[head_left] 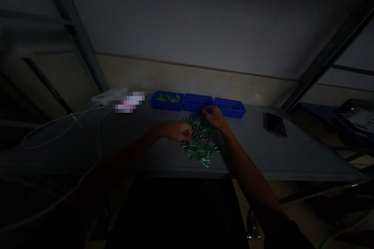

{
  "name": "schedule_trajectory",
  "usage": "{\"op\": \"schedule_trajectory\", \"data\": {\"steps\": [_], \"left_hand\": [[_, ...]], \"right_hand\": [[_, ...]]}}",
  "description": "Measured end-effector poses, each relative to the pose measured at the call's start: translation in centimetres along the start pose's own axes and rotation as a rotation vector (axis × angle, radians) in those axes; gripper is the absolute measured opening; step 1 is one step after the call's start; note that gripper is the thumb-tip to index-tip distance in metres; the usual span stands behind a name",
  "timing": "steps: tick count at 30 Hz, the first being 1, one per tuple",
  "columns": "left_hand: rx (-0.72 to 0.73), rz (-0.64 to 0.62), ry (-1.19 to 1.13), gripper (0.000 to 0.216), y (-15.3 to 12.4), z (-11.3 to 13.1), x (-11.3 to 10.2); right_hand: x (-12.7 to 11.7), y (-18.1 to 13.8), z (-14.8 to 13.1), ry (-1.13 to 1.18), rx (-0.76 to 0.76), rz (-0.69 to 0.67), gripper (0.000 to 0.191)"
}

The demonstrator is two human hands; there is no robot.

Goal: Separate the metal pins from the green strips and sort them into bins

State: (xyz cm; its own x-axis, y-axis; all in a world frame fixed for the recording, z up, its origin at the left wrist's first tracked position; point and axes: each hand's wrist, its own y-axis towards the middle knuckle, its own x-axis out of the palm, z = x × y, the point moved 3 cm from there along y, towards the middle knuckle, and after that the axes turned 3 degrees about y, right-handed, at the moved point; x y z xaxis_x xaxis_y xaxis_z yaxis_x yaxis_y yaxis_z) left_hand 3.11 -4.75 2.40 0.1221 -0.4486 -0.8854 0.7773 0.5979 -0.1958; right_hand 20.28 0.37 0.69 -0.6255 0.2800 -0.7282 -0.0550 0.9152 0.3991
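A pile of small green plastic packets [201, 151] with thin metallic pieces among them lies on the grey table. My left hand [179, 130] is closed at the left side of this pile, its fingers curled together; whatever they pinch is hidden. Over the far right part of the pile is my right hand [214, 116], thumb and fingers bent together near the middle blue tray [198, 107]. The dim light hides what, if anything, it holds. Green packets also lie in the left blue tray [166, 105]. The right blue tray [230, 113] stands just beyond my right hand.
A dark phone [275, 125] lies at the right of the table [131, 155]. At the back left are a white power strip [108, 95] and a blurred-out item [130, 102]. A white cable [98, 136] runs over the left side. Metal frame posts flank the table.
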Motion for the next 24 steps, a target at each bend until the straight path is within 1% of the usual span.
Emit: {"op": "schedule_trajectory", "data": {"steps": [4, 8, 11, 13, 16, 17, 18, 19, 22, 24], "left_hand": [[0.026, -0.006, 0.074, 0.015, -0.3, 0.4, 0.3], [0.053, 0.064, 0.123, 0.015, -0.9, 0.6, 0.7], [0.04, 0.118, 0.138, 0.016, -1.3, 0.4, 0.6], [0.017, 0.181, 0.14, 0.017, -1.5, 0.2, 0.1], [-0.033, 0.364, 0.144, 0.019, -1.5, -0.4, -1.2], [-0.042, 0.407, 0.144, 0.02, -1.5, -0.5, -1.5], [-0.039, 0.414, 0.14, 0.02, -1.6, -0.5, -1.7], [-0.027, 0.386, 0.137, 0.02, -1.6, -0.4, -1.7], [0.015, 0.209, 0.14, 0.02, -2.0, 0.4, -1.0], [0.018, 0.151, 0.151, 0.024, -2.3, 1.1, -0.6]], "right_hand": [[-0.1, 0.0, 0.0, -0.006, -0.015, -0.014, 0.025], [-0.1, 0.0, -0.1, -0.03, -0.011, -0.02, 0.026], [-0.1, 0.0, -0.2, -0.039, -0.016, -0.024, 0.026], [0.0, 0.0, -0.2, -0.037, -0.012, -0.021, 0.027], [0.0, 0.0, -0.1, -0.041, -0.004, -0.036, 0.028], [0.1, 0.0, -0.1, -0.046, -0.004, -0.044, 0.028], [0.1, 0.0, -0.1, -0.051, -0.004, -0.05, 0.028], [0.1, 0.0, -0.1, -0.055, -0.006, -0.055, 0.028], [0.1, 0.0, -0.2, -0.054, -0.012, -0.066, 0.028], [0.2, 0.0, -0.1, -0.047, -0.009, -0.067, 0.028]]}}
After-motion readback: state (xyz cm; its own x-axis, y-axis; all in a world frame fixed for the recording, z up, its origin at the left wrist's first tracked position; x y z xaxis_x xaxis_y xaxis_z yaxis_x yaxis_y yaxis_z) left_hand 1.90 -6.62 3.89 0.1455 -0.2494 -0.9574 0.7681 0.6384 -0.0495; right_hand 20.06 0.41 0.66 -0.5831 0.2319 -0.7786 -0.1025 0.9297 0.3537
